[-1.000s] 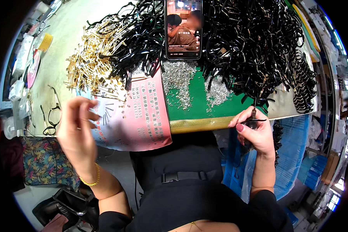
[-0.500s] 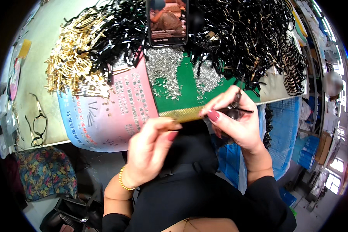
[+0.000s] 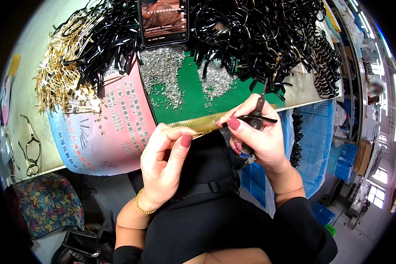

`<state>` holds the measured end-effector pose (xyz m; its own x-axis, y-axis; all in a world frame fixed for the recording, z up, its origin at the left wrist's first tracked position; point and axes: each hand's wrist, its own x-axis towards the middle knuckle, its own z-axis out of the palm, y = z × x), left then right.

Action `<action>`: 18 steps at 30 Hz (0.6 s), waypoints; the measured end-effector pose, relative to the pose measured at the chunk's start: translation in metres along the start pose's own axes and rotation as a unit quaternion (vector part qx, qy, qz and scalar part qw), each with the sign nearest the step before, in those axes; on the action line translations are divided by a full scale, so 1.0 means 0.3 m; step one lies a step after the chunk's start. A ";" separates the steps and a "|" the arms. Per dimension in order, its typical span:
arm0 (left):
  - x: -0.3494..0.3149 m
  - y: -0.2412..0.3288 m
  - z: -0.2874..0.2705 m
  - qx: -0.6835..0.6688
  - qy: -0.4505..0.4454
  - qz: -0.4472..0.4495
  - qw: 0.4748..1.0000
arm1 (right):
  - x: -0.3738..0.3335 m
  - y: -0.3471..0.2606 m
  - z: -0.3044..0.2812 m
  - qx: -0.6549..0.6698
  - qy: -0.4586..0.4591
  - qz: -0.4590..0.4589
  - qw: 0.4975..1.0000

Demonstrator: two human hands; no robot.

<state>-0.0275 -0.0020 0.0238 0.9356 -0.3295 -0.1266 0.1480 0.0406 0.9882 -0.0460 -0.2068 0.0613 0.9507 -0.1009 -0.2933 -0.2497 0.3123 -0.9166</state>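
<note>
My left hand (image 3: pixel 163 156), a beaded bracelet at its wrist, pinches a thin gold metal piece (image 3: pixel 202 133) between thumb and forefinger. Its free end points toward my right hand (image 3: pixel 270 143). That hand is closed round a dark screwdriver (image 3: pixel 260 105) whose slim shaft sticks up and away from me. A black plastic eyeglass temple (image 3: pixel 257 118) also lies across its thumb and fingers. Both hands are just over the near edge of the green mat (image 3: pixel 189 88), above a yellow-gold strip (image 3: pixel 187 123). Small silver screw-like pieces (image 3: pixel 165 72) lie on the mat in two heaps.
Gold metal pieces (image 3: pixel 64 66) are heaped at the left, black temples (image 3: pixel 259 39) across the back. A phone (image 3: pixel 164 31) stands between them. A pink and blue printed sheet (image 3: pixel 110 141) hangs over the table edge. Eyeglasses (image 3: pixel 32 145) lie far left; blue crates (image 3: pixel 317 149) stand right.
My hands have come closer together, and the gold piece now shows beyond my left fingertips. The screwdriver shaft points more upright. The whole view has shifted, with the table things further left.
</note>
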 end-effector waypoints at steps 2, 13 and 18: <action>0.004 -0.019 0.010 0.032 0.000 0.044 0.999 | -0.008 0.007 -0.003 0.000 -0.009 0.025 1.000; 0.025 -0.024 0.015 0.221 -0.110 0.154 0.957 | 0.002 0.030 -0.031 -0.211 -0.107 -0.053 0.970; 0.025 -0.014 0.027 0.239 -0.088 0.210 0.944 | -0.011 -0.020 -0.018 -0.248 -0.143 -0.080 0.955</action>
<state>-0.0237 -0.0124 0.0195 0.8058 -0.5320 0.2603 -0.4253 -0.2139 0.8794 -0.0488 -0.2135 0.0663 0.9776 0.1740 -0.1183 -0.0867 -0.1794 -0.9800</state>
